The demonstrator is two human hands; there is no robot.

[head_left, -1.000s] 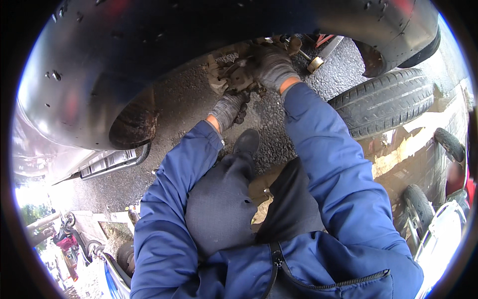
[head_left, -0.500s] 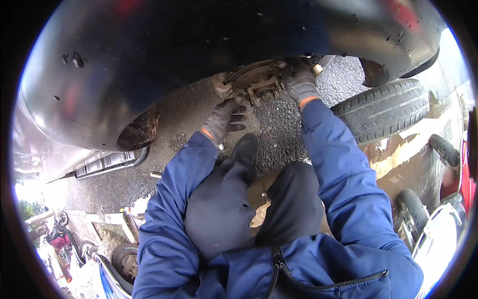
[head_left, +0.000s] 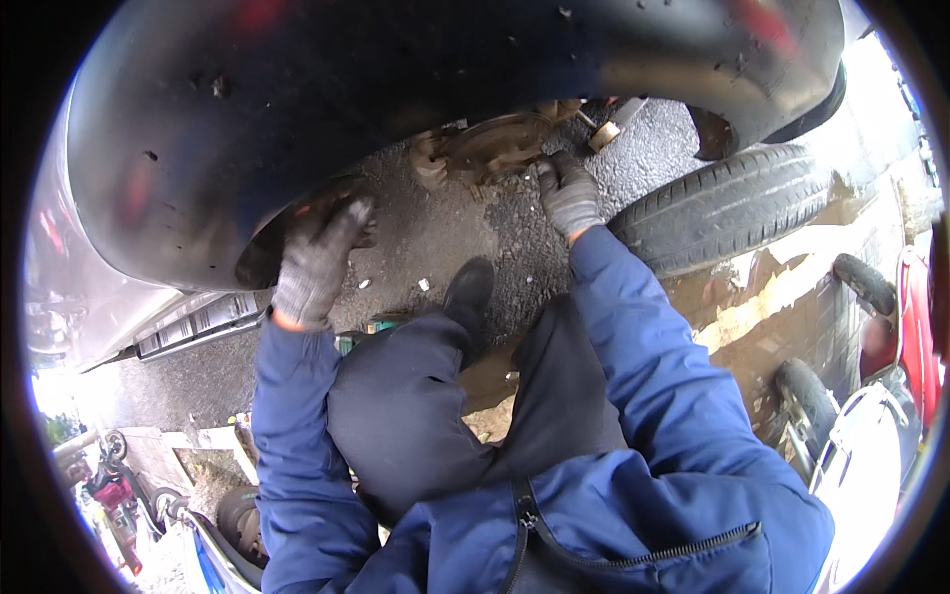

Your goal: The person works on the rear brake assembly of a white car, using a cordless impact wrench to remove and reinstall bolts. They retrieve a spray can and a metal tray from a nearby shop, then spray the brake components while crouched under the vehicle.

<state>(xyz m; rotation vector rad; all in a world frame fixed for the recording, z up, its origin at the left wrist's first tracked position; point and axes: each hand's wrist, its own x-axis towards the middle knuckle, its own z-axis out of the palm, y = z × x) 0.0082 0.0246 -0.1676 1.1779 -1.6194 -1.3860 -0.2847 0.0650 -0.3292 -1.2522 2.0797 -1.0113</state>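
Both my hands wear grey gloves with orange cuffs. My left hand (head_left: 322, 259) is raised beside the left lower lip of a dark car's wheel arch (head_left: 416, 94). Its fingers are loosely bent and apart, and nothing shows in them. Under the arch hangs a rusty brown brake assembly (head_left: 500, 147), with no wheel over it. At its lower right edge is my right hand (head_left: 571, 195), thumb and fingers closed together at the tips. Whatever they grip is too small or hidden to make out.
A removed tyre (head_left: 727, 210) lies right of my right forearm. Beyond the brake is a jack-like part with a yellowish end (head_left: 604, 137). Torn cardboard (head_left: 762, 302) covers the ground at right. A green object (head_left: 386, 322) sits by my left knee. Motorbikes stand behind at both sides.
My left hand has moved left from below the brake to the wheel arch lip. My right hand has come down from the brake's right side to its lower edge. The view has shifted slightly.
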